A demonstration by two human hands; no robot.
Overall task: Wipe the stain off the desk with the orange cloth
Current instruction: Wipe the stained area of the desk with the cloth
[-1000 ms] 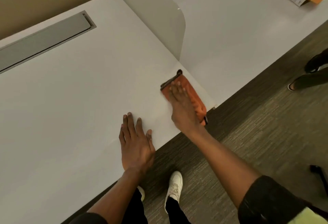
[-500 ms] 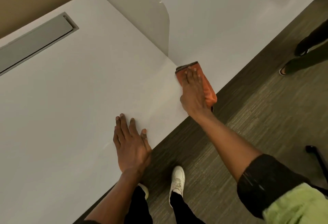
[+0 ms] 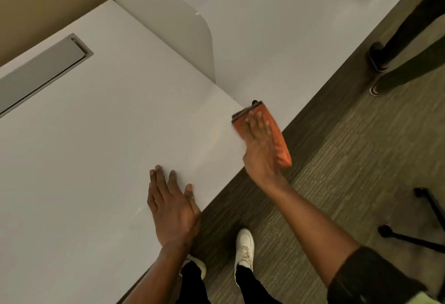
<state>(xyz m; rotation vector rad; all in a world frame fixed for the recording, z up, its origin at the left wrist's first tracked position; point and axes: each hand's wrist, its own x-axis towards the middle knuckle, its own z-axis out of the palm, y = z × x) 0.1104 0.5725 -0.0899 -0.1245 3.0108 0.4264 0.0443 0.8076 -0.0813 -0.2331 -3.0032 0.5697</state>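
A folded orange cloth (image 3: 277, 135) with a dark edge lies flat at the front right corner of the white desk (image 3: 108, 135), its near end hanging past the edge. My right hand (image 3: 261, 146) presses down on the cloth with fingers stretched out along it. My left hand (image 3: 172, 203) rests palm down on the desk near the front edge, fingers spread, holding nothing. I see no clear stain on the desk surface; the part under the cloth is hidden.
An upright white divider panel (image 3: 183, 31) separates this desk from the neighbouring desk (image 3: 277, 38). A grey cable flap (image 3: 41, 72) is set into the desk at the far left. Another person's legs (image 3: 404, 62) stand on the carpet at right. A chair base (image 3: 428, 219) sits lower right.
My right hand has slid the cloth back and forth near the desk's front right corner; it now sits closer to the edge. My left hand has stayed planted.
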